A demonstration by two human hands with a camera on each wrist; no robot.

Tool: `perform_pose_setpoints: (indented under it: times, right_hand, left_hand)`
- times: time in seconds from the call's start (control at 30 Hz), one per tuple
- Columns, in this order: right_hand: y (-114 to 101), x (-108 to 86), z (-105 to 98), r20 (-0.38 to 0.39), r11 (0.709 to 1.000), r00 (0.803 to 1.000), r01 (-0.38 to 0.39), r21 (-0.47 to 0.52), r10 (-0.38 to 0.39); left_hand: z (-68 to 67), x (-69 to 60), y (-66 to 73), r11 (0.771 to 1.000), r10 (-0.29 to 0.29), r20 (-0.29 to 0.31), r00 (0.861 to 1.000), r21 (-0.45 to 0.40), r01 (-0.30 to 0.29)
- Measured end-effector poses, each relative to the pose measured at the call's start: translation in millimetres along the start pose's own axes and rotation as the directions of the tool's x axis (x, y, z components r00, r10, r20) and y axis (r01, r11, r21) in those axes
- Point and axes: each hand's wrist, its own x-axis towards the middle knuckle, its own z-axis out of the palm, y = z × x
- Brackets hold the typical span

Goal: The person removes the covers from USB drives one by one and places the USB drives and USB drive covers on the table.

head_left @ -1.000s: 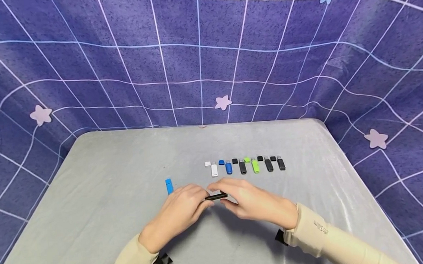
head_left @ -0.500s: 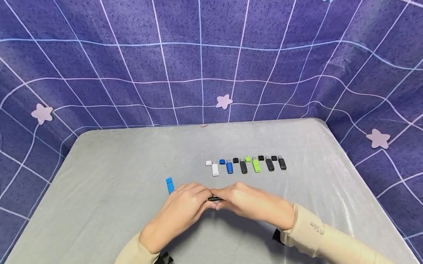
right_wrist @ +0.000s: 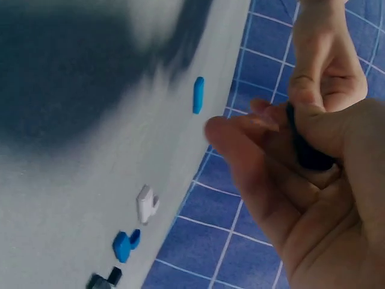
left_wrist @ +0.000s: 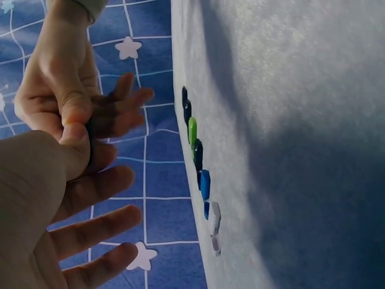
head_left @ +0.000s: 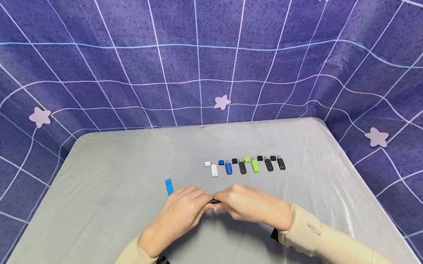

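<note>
Both hands meet above the near middle of the table in the head view, at a black USB stick (head_left: 213,201). My left hand (head_left: 182,208) pinches one end between thumb and finger, its other fingers loosely extended in the left wrist view. My right hand (head_left: 251,206) pinches the other end; the right wrist view shows the stick's dark body (right_wrist: 313,158) under its thumb. Fingers hide most of the stick, so whether its cap is on cannot be told. Just beyond the left hand lies a blue USB stick (head_left: 169,186) with its cap on.
Farther back on the grey table (head_left: 121,171) runs a row of uncapped USB sticks, caps beside them: a white one (head_left: 214,170), a blue one (head_left: 229,168), a green one (head_left: 255,166) and several black ones (head_left: 268,164). A purple grid-patterned curtain (head_left: 180,62) stands behind.
The right hand has moved left and closed its fingers on the black USB stick's free end, which showed between the hands before. The left hand has stayed nearly still.
</note>
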Motion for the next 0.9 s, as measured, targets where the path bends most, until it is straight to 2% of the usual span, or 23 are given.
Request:
perform_pose_setpoints:
  times: [0.13,0.23,0.33,0.47,0.57,0.73,0.9]
  right_hand:
    - [3.1,-1.6,2.5,-0.033,0.998,0.998,0.054,-0.028,-0.055]
    - [8.3,-3.9,3.0,-0.084,0.995,0.992,0.087,-0.042,-0.091]
    - [15.8,-8.9,1.8,-0.136,0.995,0.987,0.080,-0.067,-0.089]
    - [24.5,-18.4,-0.1,-0.155,0.995,0.988,-0.015,-0.098,0.000]
    - [27.0,-22.6,0.5,-0.132,0.990,0.988,-0.094,-0.102,0.080]
    - [28.3,-21.5,3.3,-0.136,0.982,0.976,-0.181,-0.055,0.173]
    - [27.5,-16.8,4.2,-0.164,0.977,0.965,-0.211,-0.021,0.204]
  left_hand:
    - [-1.7,-1.2,0.1,1.000,-0.007,0.019,1.000,-0.028,0.007]
    - [-3.1,-3.7,-3.1,1.000,-0.012,0.023,1.000,-0.015,0.012]
    - [-6.3,-10.5,-10.1,0.998,-0.054,0.022,0.998,0.009,0.054]
    - [-12.2,-21.5,-20.4,0.987,-0.162,0.039,0.986,0.002,0.162]
    - [-15.2,-24.6,-24.8,0.977,-0.209,0.044,0.977,-0.024,0.210]
    - [-16.6,-22.8,-27.1,0.972,-0.232,0.057,0.971,-0.027,0.234]
    - [-16.3,-20.4,-26.8,0.972,-0.235,0.113,0.965,0.011,0.235]
